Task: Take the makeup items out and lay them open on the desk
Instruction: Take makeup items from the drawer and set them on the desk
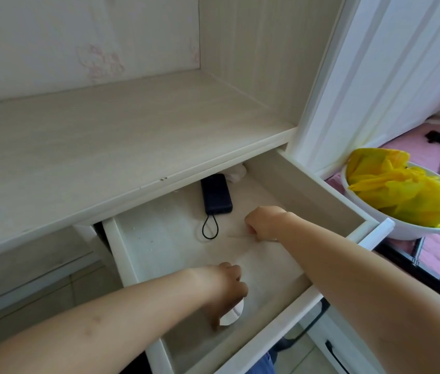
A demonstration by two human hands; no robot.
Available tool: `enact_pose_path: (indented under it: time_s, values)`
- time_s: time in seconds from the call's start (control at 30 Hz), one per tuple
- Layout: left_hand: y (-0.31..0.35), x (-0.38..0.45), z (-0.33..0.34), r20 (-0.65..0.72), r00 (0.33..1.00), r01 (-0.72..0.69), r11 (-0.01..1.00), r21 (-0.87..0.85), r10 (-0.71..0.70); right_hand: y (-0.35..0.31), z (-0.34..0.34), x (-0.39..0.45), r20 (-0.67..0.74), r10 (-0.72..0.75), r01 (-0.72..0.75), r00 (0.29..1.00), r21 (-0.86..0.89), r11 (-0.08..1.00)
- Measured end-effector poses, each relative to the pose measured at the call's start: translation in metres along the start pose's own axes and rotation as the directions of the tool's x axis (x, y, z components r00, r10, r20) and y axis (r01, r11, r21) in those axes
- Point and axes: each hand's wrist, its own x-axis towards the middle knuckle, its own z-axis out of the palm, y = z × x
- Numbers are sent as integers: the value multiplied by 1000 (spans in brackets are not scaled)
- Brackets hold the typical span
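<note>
I see both of my hands down inside the pulled-out drawer [289, 184] under the pale wood surface [105, 136]. My left hand [231, 284] is at about 6 o'clock in the drawer, near its front wall, fingers curled down around a small white rounded item [231, 315] that rests on the drawer floor; the grip is grasping it, though the hand hides most of it and I cannot tell what kind of makeup item it is. My right hand [264, 222] sits near the drawer's middle, toward 3 o'clock, fingers clenched around a thin, pale stick-like item [240, 237] that pokes out toward 9 o'clock, low against the drawer floor. At 12 o'clock in the drawer lies a dark power bank [216, 194] with a black cord loop [210, 228] trailing toward me, just beside my right hand but apart from it. Behind the power bank, partly under the surface edge, is a crumpled white thing [236, 172]. Outside the drawer at 3 o'clock stands a white bowl [402, 228] holding a yellow plastic bag [399, 190]
</note>
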Motion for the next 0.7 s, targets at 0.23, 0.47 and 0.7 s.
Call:
enact_pose_path:
  time_s: [0.23, 0.47, 0.7]
  values:
    - [-3, 2, 0, -57, 995, 80, 996, -49, -83, -4, 2, 0, -34, -13, 12, 999, -43, 999]
    - [-10, -7, -3, 21, 984, 180, 981, -68, -179, -8, -6, -11, -8, -67, 66, 998, -54, 996]
    - [-36, -65, -43, -244, 948, 117, 938, -326, -203, -9, -69, -72, -230, -139, 191, 963, 225, 955]
